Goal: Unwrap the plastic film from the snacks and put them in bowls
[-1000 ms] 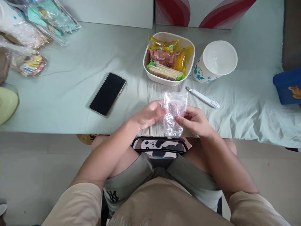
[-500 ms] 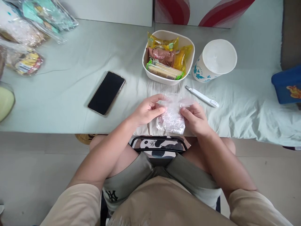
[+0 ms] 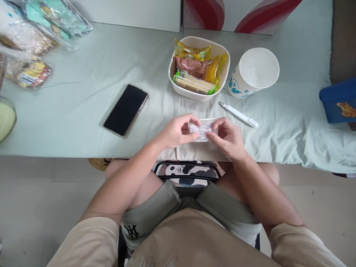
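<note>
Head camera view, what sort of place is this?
Perhaps a home or dorm room: a phone and a white tub of wrapped snacks sit on a wrinkled cloth.

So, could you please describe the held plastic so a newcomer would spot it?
On the green cloth, find the white tub. Below it in view, pinched between the left hand and right hand, is the clear plastic, colourless unlike the snack wrappers.

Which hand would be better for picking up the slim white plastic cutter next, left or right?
Probably the right hand: the slim white plastic cutter lies just beyond it. The left hand is farther away. Both hands hold crinkled clear plastic wrapping.
</note>
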`<state>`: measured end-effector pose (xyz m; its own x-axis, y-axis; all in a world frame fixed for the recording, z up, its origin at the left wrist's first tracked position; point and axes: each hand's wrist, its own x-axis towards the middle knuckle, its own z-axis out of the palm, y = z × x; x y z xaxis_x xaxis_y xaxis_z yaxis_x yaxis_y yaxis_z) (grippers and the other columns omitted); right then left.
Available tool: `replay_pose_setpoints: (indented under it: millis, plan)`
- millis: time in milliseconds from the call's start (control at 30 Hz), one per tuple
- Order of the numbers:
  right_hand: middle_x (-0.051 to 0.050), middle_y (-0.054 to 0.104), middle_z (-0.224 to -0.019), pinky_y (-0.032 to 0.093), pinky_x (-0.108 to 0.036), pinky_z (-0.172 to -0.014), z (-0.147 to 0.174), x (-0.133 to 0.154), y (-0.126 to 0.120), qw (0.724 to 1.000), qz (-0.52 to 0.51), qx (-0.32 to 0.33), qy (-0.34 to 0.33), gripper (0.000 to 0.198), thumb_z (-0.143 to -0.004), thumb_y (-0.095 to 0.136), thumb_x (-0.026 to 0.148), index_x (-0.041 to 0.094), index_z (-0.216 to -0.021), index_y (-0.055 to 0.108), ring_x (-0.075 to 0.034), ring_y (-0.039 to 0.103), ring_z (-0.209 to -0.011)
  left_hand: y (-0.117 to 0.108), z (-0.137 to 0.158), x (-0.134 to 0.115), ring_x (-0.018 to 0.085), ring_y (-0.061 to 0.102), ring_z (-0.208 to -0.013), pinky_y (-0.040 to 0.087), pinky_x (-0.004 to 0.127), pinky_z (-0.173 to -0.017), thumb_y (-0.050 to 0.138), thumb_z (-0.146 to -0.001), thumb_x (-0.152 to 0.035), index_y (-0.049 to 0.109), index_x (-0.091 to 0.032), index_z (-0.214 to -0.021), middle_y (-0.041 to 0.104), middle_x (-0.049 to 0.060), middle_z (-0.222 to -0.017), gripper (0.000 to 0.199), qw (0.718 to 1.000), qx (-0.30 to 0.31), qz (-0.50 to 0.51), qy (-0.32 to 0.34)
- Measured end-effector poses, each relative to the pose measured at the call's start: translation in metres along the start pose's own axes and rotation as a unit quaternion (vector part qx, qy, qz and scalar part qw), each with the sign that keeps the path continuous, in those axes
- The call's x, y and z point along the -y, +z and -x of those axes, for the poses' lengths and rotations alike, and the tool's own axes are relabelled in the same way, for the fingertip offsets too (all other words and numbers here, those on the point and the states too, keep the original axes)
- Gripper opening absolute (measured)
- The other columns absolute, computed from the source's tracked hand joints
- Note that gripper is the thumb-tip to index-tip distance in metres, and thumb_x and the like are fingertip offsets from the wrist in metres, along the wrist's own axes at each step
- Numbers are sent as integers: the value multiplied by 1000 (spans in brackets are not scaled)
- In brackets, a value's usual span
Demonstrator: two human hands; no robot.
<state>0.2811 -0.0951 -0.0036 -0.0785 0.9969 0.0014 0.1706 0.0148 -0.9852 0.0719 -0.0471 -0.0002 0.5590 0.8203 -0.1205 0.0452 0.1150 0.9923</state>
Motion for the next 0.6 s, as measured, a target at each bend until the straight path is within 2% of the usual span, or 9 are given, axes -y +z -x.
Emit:
replay_pose_setpoints:
  millis: [100,200,333,467,533,600]
  plan:
    - [4,50,-78,41,-26,-58,-2,-4,3,997,-51,-50,13,48,-78,85,51,28,-103,50,-12,45,-64,3,-1,3,10,64,-75,53,23,-68,76,-70,-21,58,-23,-109,67,-1,-93,43,999,-21,38,0]
    - [2,57,-86,48,-27,-66,-3,-5,3,997,-74,-20,29,54,-78,84,54,28,-112,51,-14,55,-74,4,-1,2,11,66,-75,54,24,-69,76,-71,-20,52,-25,-117,66,-4,-86,53,997,-36,72,-8]
    - [0,58,-80,46,-28,-64,0,-2,1,999,-31,24,29,40,-81,81,53,23,-93,58,-15,54,-73,4,-1,3,11,65,-73,55,25,-71,75,-73,-20,51,-24,-116,66,-4,-82,49,996,-53,74,5]
    - [2,57,-73,43,-28,-61,1,3,-6,999,8,-44,16,32,-81,78,45,22,-81,55,-13,50,-65,2,-2,6,15,70,-91,56,28,-79,74,-76,-27,52,-23,-109,72,3,-99,40,993,-92,59,56]
    - [2,57,-72,43,-28,-62,0,5,-12,996,19,-87,1,30,-79,77,42,23,-78,54,-12,50,-66,1,-3,6,15,70,-90,55,28,-78,70,-80,-27,55,-22,-102,71,3,-94,28,991,-113,34,63]
    - [2,59,-73,42,-28,-62,-3,7,-19,993,40,-110,2,30,-79,77,40,22,-76,53,-12,53,-68,0,-2,5,14,68,-79,53,27,-72,66,-83,-26,57,-21,-95,68,1,-82,16,990,-122,7,62]
